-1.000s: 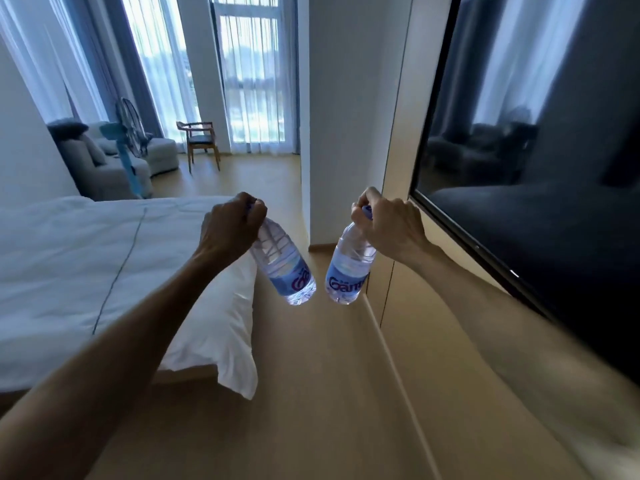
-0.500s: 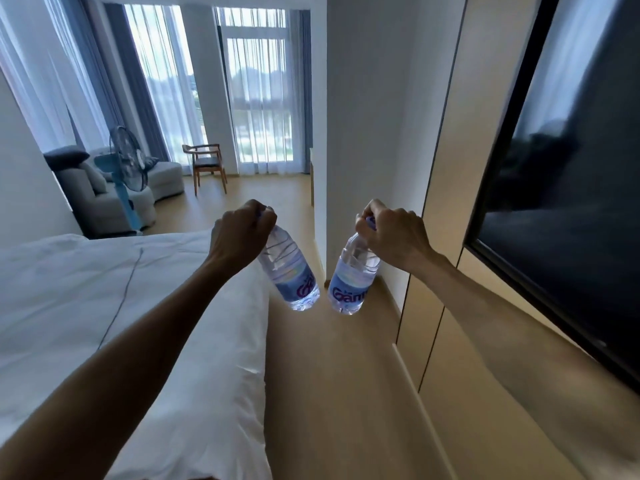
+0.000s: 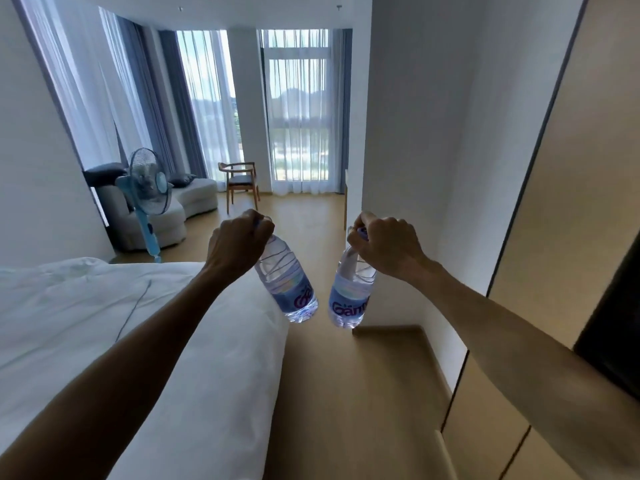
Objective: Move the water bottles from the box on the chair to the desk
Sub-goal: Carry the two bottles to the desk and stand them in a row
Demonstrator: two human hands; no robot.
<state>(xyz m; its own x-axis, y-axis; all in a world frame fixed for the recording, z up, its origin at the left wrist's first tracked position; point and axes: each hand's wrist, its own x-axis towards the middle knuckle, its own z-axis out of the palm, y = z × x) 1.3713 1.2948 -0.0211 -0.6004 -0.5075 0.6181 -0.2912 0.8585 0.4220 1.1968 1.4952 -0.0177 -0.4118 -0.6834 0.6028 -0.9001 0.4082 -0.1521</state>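
Water bottles hanging by their necks, left bottle (image 3: 287, 285) gripped by left hand (image 3: 239, 242), right bottle (image 3: 351, 292) by right hand (image 3: 388, 247)

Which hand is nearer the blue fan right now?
Left. The left hand holds its bottle just right of the blue fan; the right hand is farther right, by the wall.

right clear plastic water bottle (image 3: 350, 299) | blue label | purple lettering reads "Gäm", rest cut off || left clear plastic water bottle (image 3: 289, 289) | blue label | purple lettering only partly visible, unreadable
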